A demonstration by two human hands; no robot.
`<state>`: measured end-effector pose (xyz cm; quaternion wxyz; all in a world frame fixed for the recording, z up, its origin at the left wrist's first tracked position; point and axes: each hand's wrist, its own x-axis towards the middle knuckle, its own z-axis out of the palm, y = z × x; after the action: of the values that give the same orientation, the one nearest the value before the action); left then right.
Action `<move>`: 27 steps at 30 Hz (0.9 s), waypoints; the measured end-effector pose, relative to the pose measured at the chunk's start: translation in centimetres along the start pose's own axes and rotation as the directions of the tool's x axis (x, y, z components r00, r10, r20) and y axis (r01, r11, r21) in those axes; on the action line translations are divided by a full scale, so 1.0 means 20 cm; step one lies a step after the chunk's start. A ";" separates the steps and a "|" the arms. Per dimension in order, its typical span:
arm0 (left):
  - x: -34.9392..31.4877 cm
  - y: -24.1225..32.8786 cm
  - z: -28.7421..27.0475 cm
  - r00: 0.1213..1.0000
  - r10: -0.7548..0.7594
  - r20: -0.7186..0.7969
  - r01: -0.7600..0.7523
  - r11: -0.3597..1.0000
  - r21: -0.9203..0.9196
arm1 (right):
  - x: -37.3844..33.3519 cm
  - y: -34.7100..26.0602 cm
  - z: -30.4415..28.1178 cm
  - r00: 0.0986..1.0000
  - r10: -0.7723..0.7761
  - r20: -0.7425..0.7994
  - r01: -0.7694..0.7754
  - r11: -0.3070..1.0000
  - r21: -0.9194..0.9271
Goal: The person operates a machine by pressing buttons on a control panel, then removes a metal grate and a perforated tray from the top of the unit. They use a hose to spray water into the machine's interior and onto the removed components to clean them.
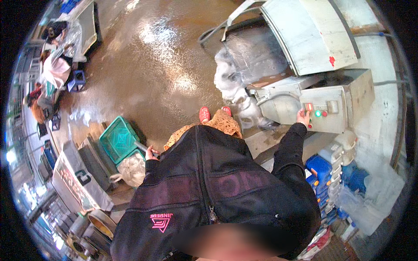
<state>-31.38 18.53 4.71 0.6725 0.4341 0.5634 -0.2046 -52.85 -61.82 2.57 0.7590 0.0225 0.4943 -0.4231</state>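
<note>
Right grip: your right hand (303, 116) is at the left edge of the one control box (322, 124), fingertips beside its red buttons; how wide the fingers stand you cannot tell.
Left grip: your left hand (151, 153) is closed around one grey handle (140, 146), just beside your jacket; its far end is hard to make out.
Buttons: you have one lit green button (318, 113) and at least two red ones (325, 114) on the box front, near your right hand.
Machine: one large machine with a pale hood (311, 35) stands ahead on your right, above and behind the control box; white material (226, 78) lies along its near-left side.
Basket: one green basket (117, 139) sits on your left, near the handle, with one pale plastic bag (132, 168) just below it.
Jugs: at least two blue jugs (318, 161) stand on your right, among white containers (346, 143).
Shoes: your two red shoes (204, 115) show under a patterned tan garment (226, 125).
Floor: the brown floor (135, 82) is wet and throws back bright light.
Room: at least two people (55, 69) are well apart from you at the far left, with one blue stool (77, 81) beside them.
</note>
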 end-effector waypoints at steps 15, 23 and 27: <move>0.02 -0.12 0.53 0.995 -0.076 0.066 0.073 0.996 0.047 | -0.09 -0.02 0.02 0.999 0.023 -0.046 -0.015 0.984 0.178; -0.10 -0.23 0.78 0.993 -0.089 0.081 0.083 0.994 0.074 | -0.10 -0.02 -0.03 1.000 -0.015 -0.012 0.017 0.972 0.235; -0.13 -0.32 0.78 0.994 -0.084 0.075 0.072 0.986 0.153 | -0.17 -0.02 -0.04 0.999 0.027 0.031 -0.035 0.959 0.280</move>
<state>-27.88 1.75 4.64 0.6519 0.4523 0.5352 -0.2899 -54.10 -59.65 4.87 0.7612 0.1319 0.4190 -0.4772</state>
